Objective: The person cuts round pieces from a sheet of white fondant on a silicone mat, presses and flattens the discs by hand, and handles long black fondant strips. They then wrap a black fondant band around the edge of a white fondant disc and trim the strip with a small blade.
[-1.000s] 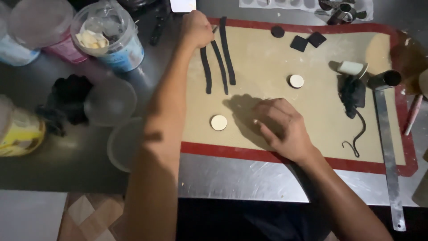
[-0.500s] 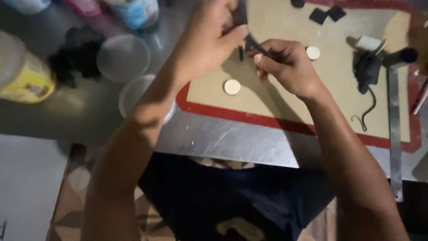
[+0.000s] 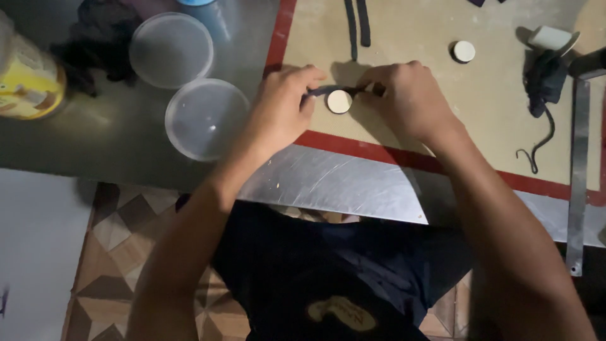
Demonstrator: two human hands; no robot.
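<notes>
My left hand [image 3: 281,107] and my right hand [image 3: 404,98] each pinch one end of a thin black strip [image 3: 334,89], stretched between them. The strip lies along the far side of a small pale disc [image 3: 339,101] on the tan mat with a red border [image 3: 404,155]. Two more black strips [image 3: 356,25] lie farther back on the mat. A second pale disc [image 3: 464,51] rests to the right.
Two clear round lids [image 3: 205,117] sit on the metal table [image 3: 328,183] to the left, beside a yellow tub [image 3: 28,82]. A black lump with a thin tail [image 3: 543,82], a white block [image 3: 549,38] and a metal ruler [image 3: 577,177] lie at the right.
My hands have come down from in front of me to the mat, carrying the black strip to the near pale disc. The view has tilted down and closer.
</notes>
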